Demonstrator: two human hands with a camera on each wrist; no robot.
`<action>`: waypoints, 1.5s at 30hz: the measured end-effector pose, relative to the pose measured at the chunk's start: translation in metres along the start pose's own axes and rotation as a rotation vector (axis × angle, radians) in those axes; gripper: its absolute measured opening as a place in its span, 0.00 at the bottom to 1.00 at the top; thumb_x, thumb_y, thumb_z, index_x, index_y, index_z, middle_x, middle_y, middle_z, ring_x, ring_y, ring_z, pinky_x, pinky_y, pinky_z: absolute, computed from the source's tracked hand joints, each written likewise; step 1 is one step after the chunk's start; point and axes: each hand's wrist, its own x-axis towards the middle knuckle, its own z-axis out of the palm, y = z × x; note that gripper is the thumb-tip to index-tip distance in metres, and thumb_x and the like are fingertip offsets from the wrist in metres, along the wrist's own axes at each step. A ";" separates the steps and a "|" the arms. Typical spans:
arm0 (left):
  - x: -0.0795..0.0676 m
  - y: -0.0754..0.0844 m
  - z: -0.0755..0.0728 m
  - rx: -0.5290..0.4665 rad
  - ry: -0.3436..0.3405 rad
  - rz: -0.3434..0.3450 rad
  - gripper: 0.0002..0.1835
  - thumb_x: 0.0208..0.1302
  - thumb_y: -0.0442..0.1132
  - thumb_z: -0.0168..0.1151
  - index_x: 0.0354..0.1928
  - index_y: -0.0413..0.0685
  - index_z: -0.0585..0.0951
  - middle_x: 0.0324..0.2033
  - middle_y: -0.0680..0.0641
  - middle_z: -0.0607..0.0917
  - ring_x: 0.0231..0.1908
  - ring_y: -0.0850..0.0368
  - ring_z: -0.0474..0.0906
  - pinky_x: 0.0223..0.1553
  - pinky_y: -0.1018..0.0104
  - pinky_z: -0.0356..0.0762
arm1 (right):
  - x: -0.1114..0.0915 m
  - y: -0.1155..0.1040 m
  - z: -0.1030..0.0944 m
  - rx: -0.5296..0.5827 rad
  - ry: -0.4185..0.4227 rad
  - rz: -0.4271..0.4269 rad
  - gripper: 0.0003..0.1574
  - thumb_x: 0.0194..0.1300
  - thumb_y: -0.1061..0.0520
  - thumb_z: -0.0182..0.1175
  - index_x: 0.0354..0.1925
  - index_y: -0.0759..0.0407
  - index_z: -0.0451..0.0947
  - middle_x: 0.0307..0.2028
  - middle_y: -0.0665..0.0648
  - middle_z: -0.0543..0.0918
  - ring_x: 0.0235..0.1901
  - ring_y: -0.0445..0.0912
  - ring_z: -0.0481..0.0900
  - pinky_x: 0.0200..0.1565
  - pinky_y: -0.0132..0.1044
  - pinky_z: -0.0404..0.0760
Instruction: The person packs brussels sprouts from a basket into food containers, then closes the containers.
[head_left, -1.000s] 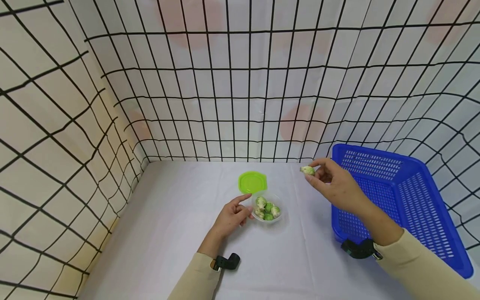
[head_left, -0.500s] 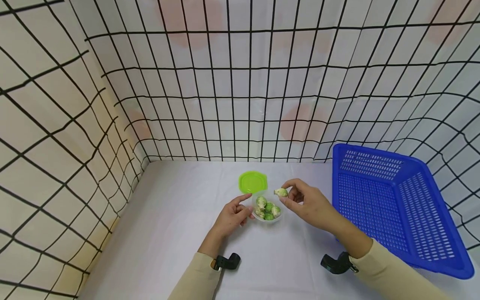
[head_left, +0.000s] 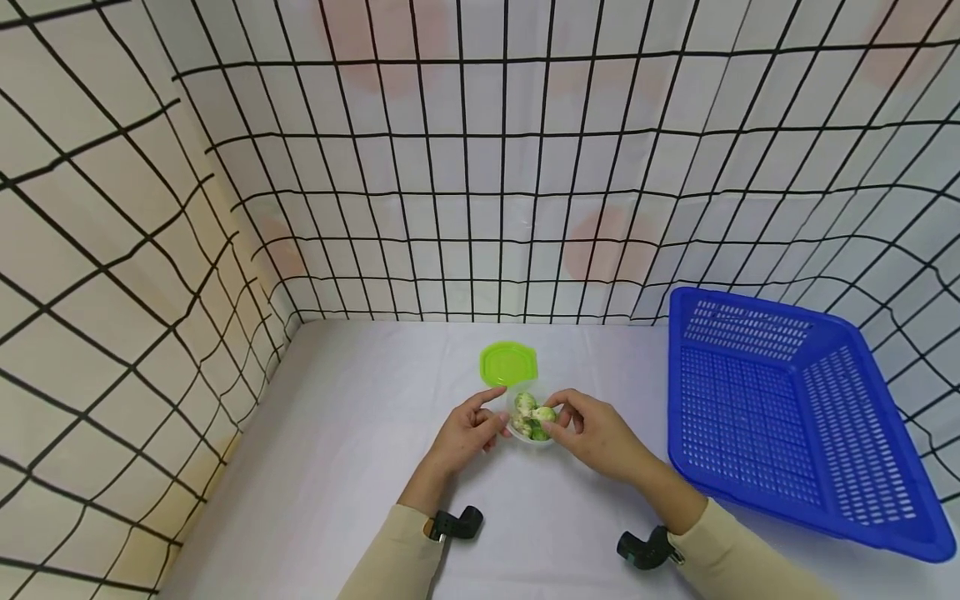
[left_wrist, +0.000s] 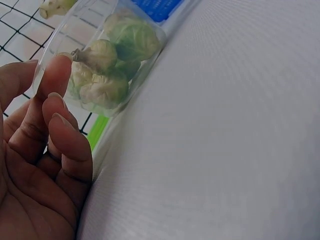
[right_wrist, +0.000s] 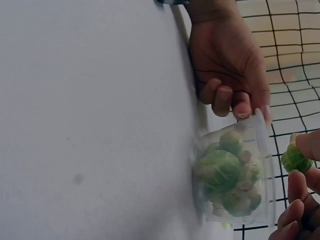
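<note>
A clear plastic container [head_left: 529, 387] with several Brussels sprouts [left_wrist: 107, 72] in it stands on the white cloth. My left hand [head_left: 461, 435] holds its left rim, thumb tip at the edge and a finger below the lip in the right wrist view. Between thumb and fingers my right hand [head_left: 598, 437] pinches one more Brussels sprout [right_wrist: 295, 157]. That sprout is held just above the container's right side, apart from the wall [right_wrist: 262, 135] in the right wrist view. A bright green lid [head_left: 507, 364] lies flat behind the container.
To the right sits a large blue perforated basket [head_left: 750, 417]. Black wire mesh [head_left: 465, 133] rises behind and along both sides. White cloth [head_left: 337, 400] covers the surface, and a dark device [head_left: 459, 523] is strapped at each wrist.
My right hand has come left and down from beside the blue basket to over the container, still pinching the sprout. My left hand has stayed at the rim.
</note>
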 end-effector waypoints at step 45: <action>-0.002 0.001 0.001 0.025 0.019 -0.011 0.28 0.74 0.43 0.62 0.73 0.52 0.71 0.30 0.48 0.89 0.23 0.63 0.73 0.27 0.71 0.73 | 0.005 0.007 0.014 0.067 0.132 0.075 0.17 0.68 0.54 0.68 0.53 0.55 0.81 0.29 0.49 0.76 0.24 0.40 0.66 0.26 0.31 0.66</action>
